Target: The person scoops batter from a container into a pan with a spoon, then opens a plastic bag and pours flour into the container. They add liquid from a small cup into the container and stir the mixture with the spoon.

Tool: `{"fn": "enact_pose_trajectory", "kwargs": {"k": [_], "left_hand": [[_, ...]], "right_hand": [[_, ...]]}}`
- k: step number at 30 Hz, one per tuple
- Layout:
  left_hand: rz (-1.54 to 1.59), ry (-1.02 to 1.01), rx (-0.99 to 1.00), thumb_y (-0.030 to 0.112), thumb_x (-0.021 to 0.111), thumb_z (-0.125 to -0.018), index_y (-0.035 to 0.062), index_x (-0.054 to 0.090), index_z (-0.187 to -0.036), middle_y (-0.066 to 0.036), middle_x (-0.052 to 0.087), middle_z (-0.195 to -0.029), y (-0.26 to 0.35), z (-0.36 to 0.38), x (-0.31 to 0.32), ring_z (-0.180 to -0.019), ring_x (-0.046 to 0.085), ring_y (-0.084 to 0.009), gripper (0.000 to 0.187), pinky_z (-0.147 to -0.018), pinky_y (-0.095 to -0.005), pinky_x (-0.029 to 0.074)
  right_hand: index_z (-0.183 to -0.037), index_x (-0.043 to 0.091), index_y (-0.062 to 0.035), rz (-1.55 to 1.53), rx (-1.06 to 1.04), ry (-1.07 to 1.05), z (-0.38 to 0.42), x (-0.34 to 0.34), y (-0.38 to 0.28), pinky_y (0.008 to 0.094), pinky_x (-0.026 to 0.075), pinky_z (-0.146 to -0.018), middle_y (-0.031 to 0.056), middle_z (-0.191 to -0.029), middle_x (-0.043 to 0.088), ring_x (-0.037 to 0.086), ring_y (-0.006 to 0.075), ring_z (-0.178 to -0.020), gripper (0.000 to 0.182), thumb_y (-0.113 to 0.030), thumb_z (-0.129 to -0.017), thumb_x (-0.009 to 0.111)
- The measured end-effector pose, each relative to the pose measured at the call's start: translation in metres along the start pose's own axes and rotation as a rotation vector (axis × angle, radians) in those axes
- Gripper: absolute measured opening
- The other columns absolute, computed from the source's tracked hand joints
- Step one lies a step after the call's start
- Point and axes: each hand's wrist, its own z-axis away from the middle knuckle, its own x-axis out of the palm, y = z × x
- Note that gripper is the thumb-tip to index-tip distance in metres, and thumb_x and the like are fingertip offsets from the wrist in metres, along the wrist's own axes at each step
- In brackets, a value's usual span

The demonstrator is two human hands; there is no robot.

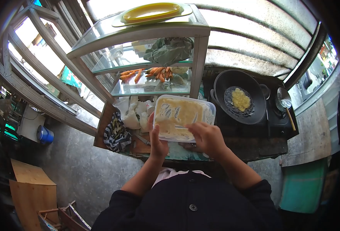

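Observation:
A clear plastic container (212, 111) with pale, smeared batter (183, 109) is tilted towards me above the worktop. My left hand (157, 138) grips its left side, thumb on the near corner. My right hand (206, 136) is at the near right rim with fingers pinched together. A thin pale edge shows by those fingertips, over the batter; what it belongs to is hidden. To the right, a dark wok (221, 86) stands on the stove, and a yellow lump of food (240, 100) lies in bubbling oil inside it.
A glass display case (200, 50) holds carrots (160, 73); a yellow-rimmed tray (150, 13) tops it. Plastic bags (127, 111) and a striped cloth (117, 134) lie left of the container. A skimmer (283, 100) with a wooden handle rests right of the wok.

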Motion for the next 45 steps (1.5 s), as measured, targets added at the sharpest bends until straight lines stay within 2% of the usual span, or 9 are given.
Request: {"fn": "enact_pose_trajectory", "kwargs": {"k": [2,14,17,22,24,30,33,40,45], "left_hand": [[0.020,-0.001,-0.047,0.031,0.051,-0.092,0.0096,0.025,-0.148,-0.014,0.041,-0.141,0.002,-0.001,-0.009,-0.130,0.042,-0.0267,0.065,-0.110,-0.0414,0.032],[0.124,0.020,-0.200,0.032,0.052,-0.090,0.0102,0.026,-0.147,-0.014,0.042,-0.140,0.024,-0.002,-0.022,-0.128,0.045,-0.0275,0.067,-0.108,-0.0432,0.037],[0.069,0.039,-0.188,0.031,0.052,-0.090,0.0102,0.027,-0.147,-0.014,0.043,-0.140,0.023,0.003,-0.028,-0.128,0.045,-0.0272,0.066,-0.107,-0.0430,0.038],[0.061,0.025,-0.178,0.029,0.051,-0.089,0.0100,0.026,-0.147,-0.014,0.042,-0.140,0.018,-0.003,-0.020,-0.129,0.044,-0.0274,0.065,-0.108,-0.0439,0.037],[0.053,0.019,-0.160,0.028,0.051,-0.089,0.0103,0.025,-0.147,-0.014,0.042,-0.141,0.018,-0.002,-0.021,-0.130,0.043,-0.0272,0.065,-0.108,-0.0439,0.037],[-0.031,-0.003,-0.141,0.028,0.050,-0.090,0.0118,0.024,-0.148,-0.014,0.040,-0.142,0.024,0.006,-0.002,-0.131,0.042,-0.0270,0.066,-0.109,-0.0442,0.036],[-0.004,0.020,-0.158,0.029,0.050,-0.091,0.0122,0.023,-0.149,-0.013,0.040,-0.142,0.023,0.002,-0.008,-0.131,0.042,-0.0269,0.066,-0.109,-0.0442,0.036],[-0.019,0.018,-0.134,0.029,0.051,-0.092,0.0119,0.023,-0.149,-0.013,0.041,-0.142,0.029,0.006,-0.003,-0.130,0.043,-0.0271,0.065,-0.107,-0.0438,0.038],[-0.024,0.010,-0.078,0.027,0.052,-0.092,0.0125,0.023,-0.148,-0.013,0.041,-0.141,0.036,0.004,-0.019,-0.129,0.044,-0.0268,0.065,-0.107,-0.0431,0.037]], "right_hand": [[-0.096,0.070,-0.0096,0.185,-0.212,-0.264,-0.002,-0.011,-0.006,0.0365,0.052,-0.060,0.0086,-0.080,0.067,0.066,0.0284,-0.068,0.014,-0.009,-0.084,0.063],[-0.094,0.070,-0.0106,0.228,-0.298,-0.303,-0.011,-0.054,-0.003,0.0367,0.051,-0.060,0.0065,-0.076,0.064,0.065,0.0263,-0.067,0.019,-0.006,-0.078,0.061],[-0.099,0.070,-0.0119,0.481,-0.199,-0.238,-0.013,-0.077,0.009,0.0372,0.051,-0.059,0.0060,-0.075,0.062,0.065,0.0259,-0.066,0.024,-0.005,-0.078,0.061],[-0.096,0.071,-0.0120,0.296,-0.145,-0.061,0.001,-0.042,0.011,0.0370,0.050,-0.056,0.0060,-0.074,0.063,0.064,0.0256,-0.063,0.022,-0.005,-0.079,0.060],[-0.096,0.071,-0.0113,0.277,-0.187,-0.285,0.005,-0.051,0.007,0.0365,0.051,-0.056,0.0061,-0.074,0.063,0.064,0.0261,-0.062,0.020,-0.006,-0.080,0.060],[-0.093,0.071,-0.0101,0.379,-0.031,0.012,-0.002,-0.048,0.010,0.0372,0.052,-0.057,0.0081,-0.078,0.066,0.066,0.0266,-0.065,0.014,-0.007,-0.081,0.063],[-0.090,0.072,-0.0108,0.258,-0.121,-0.192,0.002,-0.046,0.003,0.0380,0.051,-0.058,0.0092,-0.076,0.065,0.066,0.0290,-0.068,0.012,-0.009,-0.081,0.064],[-0.089,0.072,-0.0098,0.136,-0.011,0.011,-0.013,-0.033,0.006,0.0392,0.052,-0.064,0.0105,-0.082,0.068,0.066,0.0308,-0.073,0.013,-0.007,-0.082,0.062],[-0.097,0.072,-0.0118,0.335,-0.016,-0.206,-0.019,-0.068,0.012,0.0381,0.054,-0.068,0.0083,-0.084,0.070,0.068,0.0273,-0.077,0.020,-0.008,-0.080,0.061]]}}
